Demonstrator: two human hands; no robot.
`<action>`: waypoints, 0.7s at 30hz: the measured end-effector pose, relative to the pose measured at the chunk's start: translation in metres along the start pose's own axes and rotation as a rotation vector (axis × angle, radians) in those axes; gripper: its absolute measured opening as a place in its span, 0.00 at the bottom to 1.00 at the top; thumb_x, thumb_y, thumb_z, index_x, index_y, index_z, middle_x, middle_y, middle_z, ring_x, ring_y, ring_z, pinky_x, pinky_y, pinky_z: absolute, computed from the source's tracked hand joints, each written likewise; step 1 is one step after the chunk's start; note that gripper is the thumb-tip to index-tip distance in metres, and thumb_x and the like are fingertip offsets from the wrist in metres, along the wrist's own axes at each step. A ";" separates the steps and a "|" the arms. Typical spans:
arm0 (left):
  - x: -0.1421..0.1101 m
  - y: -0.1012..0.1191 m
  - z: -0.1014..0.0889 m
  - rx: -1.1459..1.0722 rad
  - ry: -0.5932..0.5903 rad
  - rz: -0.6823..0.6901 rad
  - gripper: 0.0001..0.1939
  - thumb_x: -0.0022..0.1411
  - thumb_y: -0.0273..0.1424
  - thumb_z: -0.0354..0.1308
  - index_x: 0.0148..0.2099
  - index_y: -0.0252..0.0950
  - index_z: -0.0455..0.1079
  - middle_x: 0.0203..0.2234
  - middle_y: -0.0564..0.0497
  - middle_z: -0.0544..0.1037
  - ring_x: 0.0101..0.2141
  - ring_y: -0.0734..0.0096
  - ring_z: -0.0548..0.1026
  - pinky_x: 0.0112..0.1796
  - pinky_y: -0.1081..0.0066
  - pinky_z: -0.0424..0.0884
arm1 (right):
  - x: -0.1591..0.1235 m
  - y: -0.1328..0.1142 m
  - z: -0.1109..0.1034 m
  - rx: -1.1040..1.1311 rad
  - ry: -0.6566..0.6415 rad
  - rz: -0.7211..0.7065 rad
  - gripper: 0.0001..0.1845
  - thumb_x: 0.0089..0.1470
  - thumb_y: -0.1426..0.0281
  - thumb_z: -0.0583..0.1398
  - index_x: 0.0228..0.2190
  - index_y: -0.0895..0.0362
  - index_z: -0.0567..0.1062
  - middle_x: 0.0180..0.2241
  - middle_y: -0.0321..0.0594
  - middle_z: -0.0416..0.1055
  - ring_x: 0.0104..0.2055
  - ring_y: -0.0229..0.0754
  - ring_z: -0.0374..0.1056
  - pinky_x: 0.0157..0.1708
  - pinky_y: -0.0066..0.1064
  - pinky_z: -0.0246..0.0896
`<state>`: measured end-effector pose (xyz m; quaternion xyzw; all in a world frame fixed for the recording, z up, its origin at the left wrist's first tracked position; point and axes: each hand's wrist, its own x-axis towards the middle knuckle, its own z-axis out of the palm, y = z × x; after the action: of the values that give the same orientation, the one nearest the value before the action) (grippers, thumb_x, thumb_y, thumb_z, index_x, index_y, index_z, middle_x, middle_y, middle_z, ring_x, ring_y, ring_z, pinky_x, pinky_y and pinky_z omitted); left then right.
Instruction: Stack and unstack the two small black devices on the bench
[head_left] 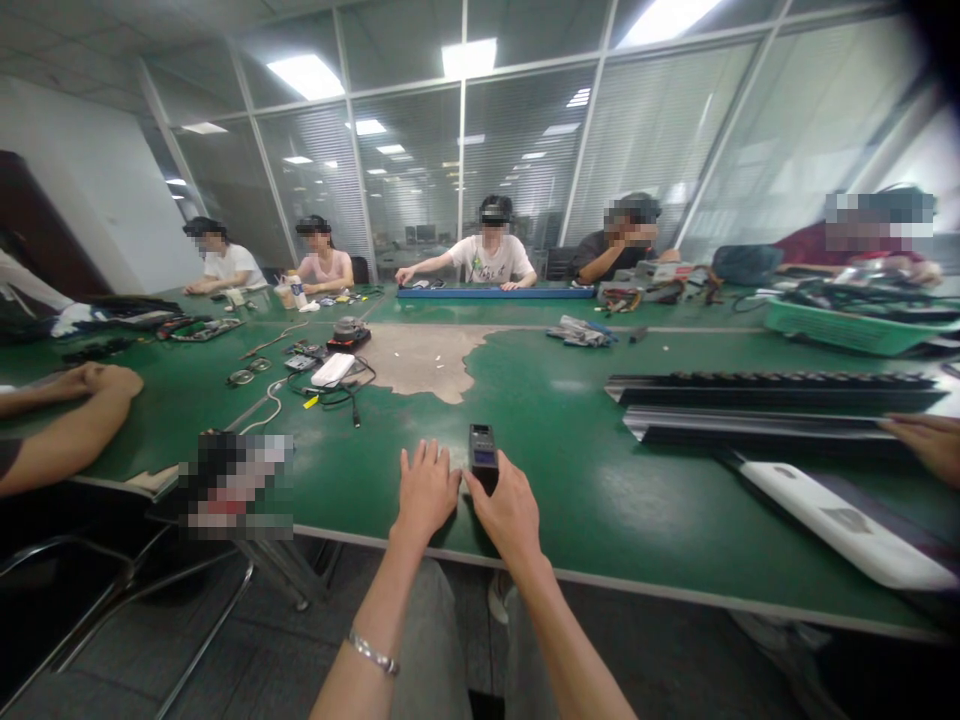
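Note:
A small black handheld device [484, 455] with a little display and buttons stands near the front edge of the green table [570, 500]. My right hand [511, 512] grips its near end, thumb on the left side and the other fingers mostly hidden behind it. Just to the left, my left hand [429, 490] rests palm down on the tabletop, fingers stretched forward and holding nothing. Its thumb side is close to the device; whether they touch I cannot tell. A metal bracelet [373, 655] circles my left wrist.
Ahead lie a white box-shaped gadget [333, 370], cables and a worn bare patch [427, 360]. Gloves [581, 331] sit farther back. To the right are long black strips [772, 425], a white elongated casing [832, 515] and a green basket [832, 328]. Several people sit around the table.

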<state>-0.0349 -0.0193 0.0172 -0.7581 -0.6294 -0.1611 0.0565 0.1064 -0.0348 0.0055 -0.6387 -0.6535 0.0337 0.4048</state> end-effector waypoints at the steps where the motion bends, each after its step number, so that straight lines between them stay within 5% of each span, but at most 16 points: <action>1: 0.000 0.000 0.000 0.001 -0.001 0.001 0.23 0.70 0.40 0.44 0.61 0.38 0.64 0.62 0.41 0.64 0.63 0.51 0.57 0.61 0.45 0.51 | 0.000 0.000 0.001 -0.005 0.002 0.014 0.35 0.58 0.54 0.55 0.57 0.67 0.63 0.52 0.58 0.69 0.56 0.53 0.64 0.54 0.41 0.59; 6: 0.001 0.001 -0.001 0.011 -0.012 -0.001 0.23 0.70 0.40 0.44 0.61 0.38 0.64 0.62 0.42 0.64 0.63 0.52 0.57 0.61 0.45 0.51 | -0.001 0.004 0.006 0.000 0.013 0.040 0.45 0.56 0.51 0.56 0.62 0.72 0.55 0.57 0.62 0.64 0.58 0.54 0.61 0.56 0.42 0.58; 14: 0.002 0.000 0.001 0.012 -0.002 0.013 0.23 0.70 0.40 0.44 0.61 0.36 0.64 0.62 0.41 0.64 0.63 0.51 0.57 0.60 0.45 0.52 | 0.000 0.005 0.006 0.001 0.039 -0.027 0.36 0.58 0.54 0.55 0.58 0.67 0.63 0.54 0.58 0.68 0.57 0.53 0.64 0.55 0.42 0.59; 21: 0.002 0.000 0.001 0.023 0.019 0.024 0.22 0.70 0.39 0.44 0.61 0.36 0.64 0.62 0.41 0.65 0.63 0.51 0.58 0.60 0.45 0.53 | 0.000 0.007 0.011 -0.008 0.047 0.028 0.44 0.56 0.51 0.57 0.61 0.71 0.57 0.55 0.61 0.66 0.57 0.55 0.63 0.55 0.43 0.59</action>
<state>-0.0341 -0.0174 0.0164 -0.7632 -0.6216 -0.1604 0.0733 0.1063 -0.0285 -0.0056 -0.6500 -0.6350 0.0220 0.4170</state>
